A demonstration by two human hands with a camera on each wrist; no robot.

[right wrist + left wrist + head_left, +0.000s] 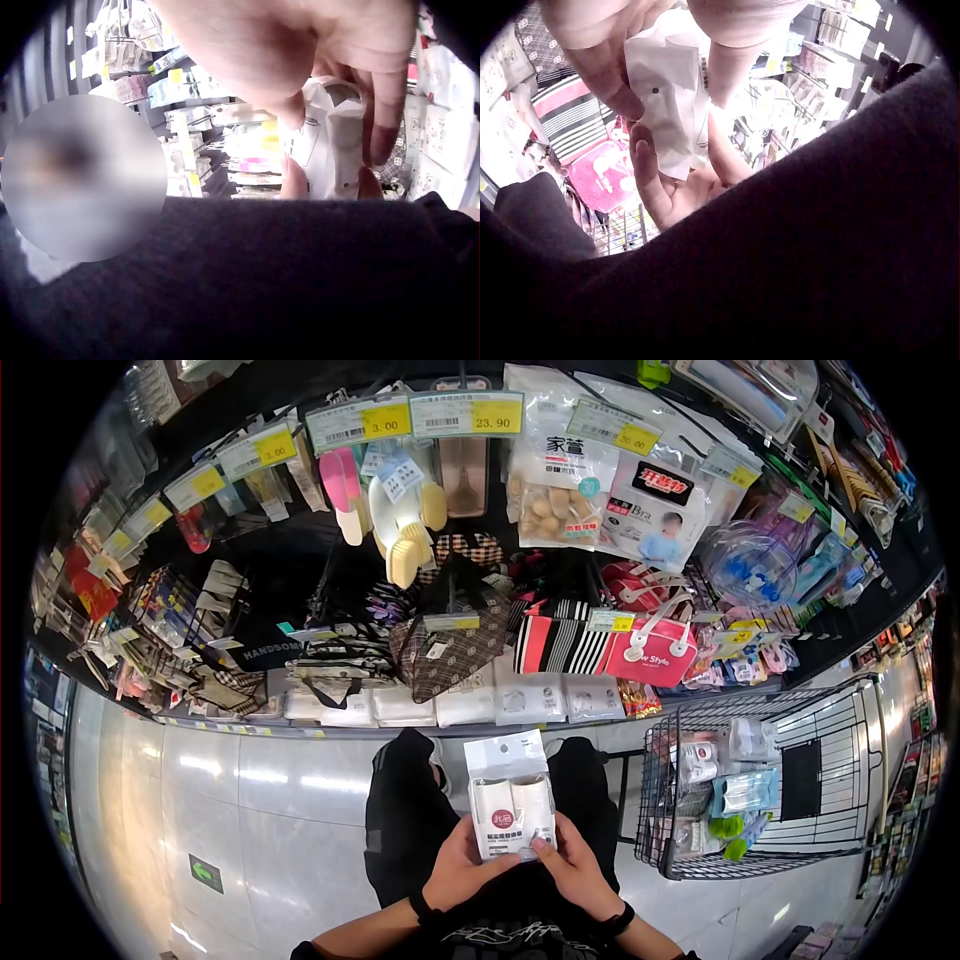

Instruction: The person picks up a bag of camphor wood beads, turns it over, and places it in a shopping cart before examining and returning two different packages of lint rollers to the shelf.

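In the head view, a white hang-hole pack (511, 800) with two pale rolls behind its clear front and a round red logo is held upright over the lap. My left hand (460, 872) grips its lower left side, thumb across the front. At the lower right corner my right hand (580, 868) pinches it, thumb on the printed face. The left wrist view gives the folded white end of the pack (671, 97) between the fingers of both hands. From the right wrist, the pack (334, 142) appears edge-on, fingers on both sides.
A wire shopping cart (655, 870) with several packs inside stands at the right. Ahead is a shelf with hanging goods: a brown patterned bag (450, 640), a pink bag (660, 652) and brushes (405, 550). White packs (465, 703) line its bottom. Tiled floor (270, 810) lies left.
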